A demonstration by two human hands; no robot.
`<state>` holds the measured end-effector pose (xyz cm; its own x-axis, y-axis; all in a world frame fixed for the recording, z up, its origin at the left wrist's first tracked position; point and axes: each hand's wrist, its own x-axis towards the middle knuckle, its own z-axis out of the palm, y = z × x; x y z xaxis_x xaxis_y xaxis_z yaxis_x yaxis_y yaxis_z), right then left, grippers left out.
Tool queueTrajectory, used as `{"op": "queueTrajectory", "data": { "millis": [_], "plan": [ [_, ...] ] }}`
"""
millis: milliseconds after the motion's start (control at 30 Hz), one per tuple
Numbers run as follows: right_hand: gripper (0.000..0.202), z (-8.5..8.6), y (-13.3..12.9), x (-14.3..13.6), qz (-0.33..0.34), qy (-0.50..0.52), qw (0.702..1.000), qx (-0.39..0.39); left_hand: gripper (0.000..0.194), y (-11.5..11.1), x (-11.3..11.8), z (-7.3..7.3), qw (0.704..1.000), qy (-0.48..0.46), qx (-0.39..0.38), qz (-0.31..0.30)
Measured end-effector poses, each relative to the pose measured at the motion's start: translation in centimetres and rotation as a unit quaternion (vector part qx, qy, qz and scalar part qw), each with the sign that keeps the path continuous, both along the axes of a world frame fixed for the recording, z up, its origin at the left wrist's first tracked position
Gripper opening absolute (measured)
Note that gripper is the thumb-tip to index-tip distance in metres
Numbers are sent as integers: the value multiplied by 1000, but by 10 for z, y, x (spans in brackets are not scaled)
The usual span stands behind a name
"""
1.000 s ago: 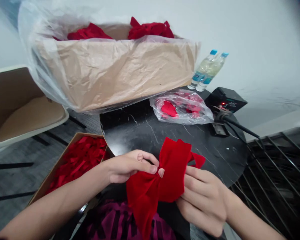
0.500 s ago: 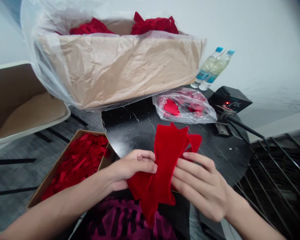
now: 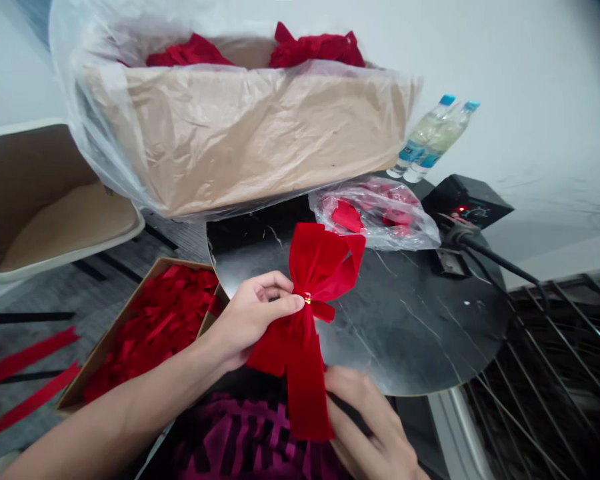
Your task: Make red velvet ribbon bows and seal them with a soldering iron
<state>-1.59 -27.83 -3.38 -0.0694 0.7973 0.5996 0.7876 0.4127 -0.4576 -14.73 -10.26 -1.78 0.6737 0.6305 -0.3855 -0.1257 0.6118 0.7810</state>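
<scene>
A red velvet bow (image 3: pixel 307 400) with a small gold tie at its middle is held upright over the near edge of the black table. My left hand (image 3: pixel 253 313) pinches it beside the gold tie, thumb in front. Two loops fan out above the thumb and the tails hang below. Lower down, my right hand (image 3: pixel 370 427) has its curled fingers at the right edge of the long front tail; some fingertips are hidden behind the ribbon.
A plastic-lined carton (image 3: pixel 260 133) with red bows stands at the back. Beside it are a plastic bag (image 3: pixel 380 213), two bottles (image 3: pixel 430 140) and a black control box (image 3: pixel 470 200) with a cable. At left sit a box of red ribbons (image 3: pixel 150 327), a chair (image 3: pixel 65 200) and another person's red ribbons (image 3: pixel 30 360).
The bow has been turned and opened out, so its gold tie shows. My right hand has moved from the loops down to the tail. Long red ribbons have appeared at the left edge.
</scene>
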Motion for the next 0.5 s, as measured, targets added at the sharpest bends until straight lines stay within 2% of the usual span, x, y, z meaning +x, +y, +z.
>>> {"op": "queueTrajectory", "data": {
  "millis": [133,300,367,500],
  "plan": [
    [25,-6,0,-12,-1,37,999,-11,32,-7,0,-5,999,-18,-31,-33],
    [26,-17,2,-22,3,58,998,-7,29,-19,-2,-9,986,-42,-135,-84],
    [26,-13,1,-18,29,37,999,-27,31,-21,-3,-8,983,-43,-153,-93],
    [20,12,-6,7,74,-8,993,-93,28,-16,-8,-7,987,-31,-121,-102]
  ]
}}
